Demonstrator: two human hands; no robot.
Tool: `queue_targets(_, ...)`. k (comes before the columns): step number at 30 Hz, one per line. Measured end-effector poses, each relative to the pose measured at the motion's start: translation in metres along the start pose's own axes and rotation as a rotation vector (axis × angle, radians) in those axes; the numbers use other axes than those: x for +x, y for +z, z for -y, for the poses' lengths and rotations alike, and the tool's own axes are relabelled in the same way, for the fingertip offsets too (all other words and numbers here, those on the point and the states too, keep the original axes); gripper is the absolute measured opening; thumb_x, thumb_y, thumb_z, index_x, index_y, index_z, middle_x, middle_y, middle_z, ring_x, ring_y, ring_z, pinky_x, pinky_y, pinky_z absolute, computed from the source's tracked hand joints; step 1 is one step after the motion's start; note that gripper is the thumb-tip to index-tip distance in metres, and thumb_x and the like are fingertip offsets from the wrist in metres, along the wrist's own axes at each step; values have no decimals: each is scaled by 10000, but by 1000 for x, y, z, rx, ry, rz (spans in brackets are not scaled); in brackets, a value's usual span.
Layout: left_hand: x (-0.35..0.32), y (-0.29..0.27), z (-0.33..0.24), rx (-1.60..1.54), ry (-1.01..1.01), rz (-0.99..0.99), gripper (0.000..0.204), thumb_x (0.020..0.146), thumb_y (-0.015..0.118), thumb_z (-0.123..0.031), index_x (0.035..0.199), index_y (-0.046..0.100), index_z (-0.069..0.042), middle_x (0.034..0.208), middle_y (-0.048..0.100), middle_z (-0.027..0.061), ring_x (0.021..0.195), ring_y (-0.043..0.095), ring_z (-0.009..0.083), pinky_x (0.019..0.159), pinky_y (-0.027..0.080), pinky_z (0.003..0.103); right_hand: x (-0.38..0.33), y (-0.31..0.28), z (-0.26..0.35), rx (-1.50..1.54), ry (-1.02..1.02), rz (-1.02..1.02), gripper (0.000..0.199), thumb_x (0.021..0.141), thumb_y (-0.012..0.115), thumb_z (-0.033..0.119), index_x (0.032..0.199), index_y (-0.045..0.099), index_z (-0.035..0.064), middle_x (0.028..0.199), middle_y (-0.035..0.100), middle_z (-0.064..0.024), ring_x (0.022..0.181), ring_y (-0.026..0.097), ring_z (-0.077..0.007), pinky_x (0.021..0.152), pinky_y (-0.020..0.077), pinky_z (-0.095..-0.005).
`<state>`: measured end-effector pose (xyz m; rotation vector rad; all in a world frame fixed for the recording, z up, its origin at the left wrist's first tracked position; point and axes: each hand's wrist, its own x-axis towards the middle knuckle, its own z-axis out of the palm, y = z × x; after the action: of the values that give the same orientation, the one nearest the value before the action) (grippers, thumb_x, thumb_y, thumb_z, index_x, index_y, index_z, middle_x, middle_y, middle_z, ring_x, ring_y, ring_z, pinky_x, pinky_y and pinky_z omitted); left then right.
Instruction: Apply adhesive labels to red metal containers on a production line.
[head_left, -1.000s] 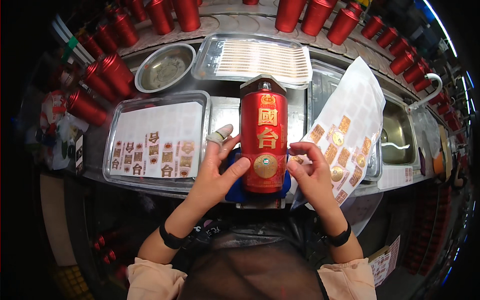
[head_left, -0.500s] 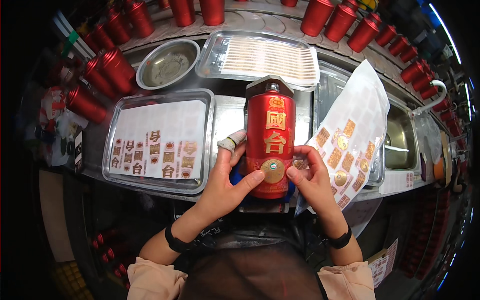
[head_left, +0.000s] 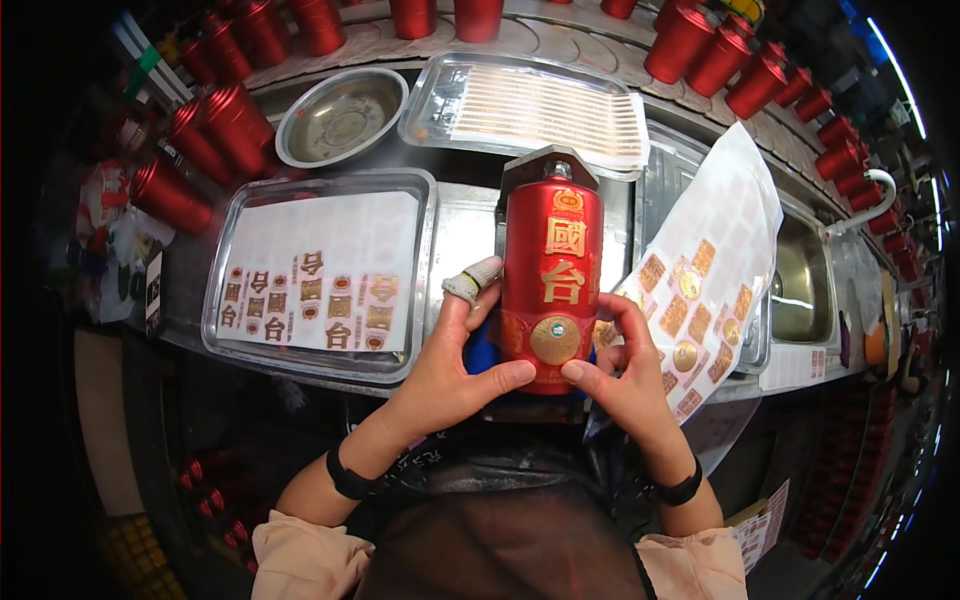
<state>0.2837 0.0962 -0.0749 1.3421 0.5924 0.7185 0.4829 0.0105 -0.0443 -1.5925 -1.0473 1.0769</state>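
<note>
A red bottle (head_left: 556, 225) with gold characters lies tilted back against a dark metal holder (head_left: 552, 160), its clear neck pointing away from me. Low on its front is a round gold seal decal (head_left: 555, 341) with a small shiny dot. My left hand (head_left: 452, 355) grips the bottle's lower left side; its thumb presses below the seal, and a whitish cover wraps one finger. On the other side, my right hand (head_left: 625, 360) holds the lower right, thumb on the front just under the seal. Part of its fingers is hidden behind the bottle.
Left stands a clear tray (head_left: 425, 270) with a decal sheet (head_left: 350, 225). Behind are a metal bowl (head_left: 342, 118) and another tray (head_left: 425, 110) with striped strips. A curled decal sheet (head_left: 710, 230) lies right, near a sink (head_left: 800, 275). Red bottles (head_left: 690, 45) line a curved conveyor (head_left: 570, 45).
My right thumb has slid down and inward from beside the seal to below it. My left thumb has shifted slightly lower. Bottles on the conveyor have moved right.
</note>
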Motion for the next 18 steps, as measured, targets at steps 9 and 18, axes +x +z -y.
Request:
queue_targets(9,9,3,-3,-134,-55,-75,851,853,733,-182,1472,184,19,1490,299,191,1427,268,322,1151,241,406,12,3,-12,249,16,-18,579,807,776,173,1251,443,9,892,600,-6,558,402,19,488,315,-151)
queue_targets(18,11,8,-2,-69,-19,-97,820,857,728,-164,1459,203,25,1468,316,187,1413,283,344,1147,262,415,11,8,-9,250,-1,-30,513,834,759,200,1193,444,12,767,543,31,546,392,23,486,312,-153)
